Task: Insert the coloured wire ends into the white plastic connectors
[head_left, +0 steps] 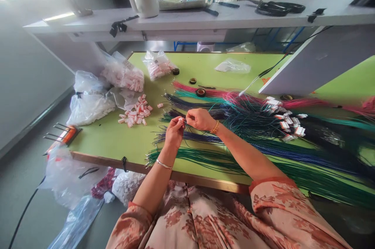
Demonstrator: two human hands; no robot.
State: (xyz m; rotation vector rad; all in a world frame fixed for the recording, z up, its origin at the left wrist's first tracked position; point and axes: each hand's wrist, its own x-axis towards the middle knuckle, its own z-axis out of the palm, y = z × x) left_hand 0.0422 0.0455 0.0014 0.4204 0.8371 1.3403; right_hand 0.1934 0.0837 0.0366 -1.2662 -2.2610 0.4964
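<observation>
Head view showed a green counter point(117, 139). At far left, clear plastic bags point(88, 104) lay bunched, contents unclear; next bag point(124, 75) held small white-pink connectors, and another bag point(158, 65) further back held the same. Loose connectors point(136, 113) sat in a pile just right of the bags. Left hand point(175, 132) had its grip pinched shut on a small white connector point(181, 119), with a thin wire point(187, 125) running into it. Right hand point(200, 119), grip also pinched closed, held that wire just beside the connector. Both hands hovered over bundles of wires point(263, 151) spread across the counter. Flat bag point(233, 65) lay further back, contents unclear.
</observation>
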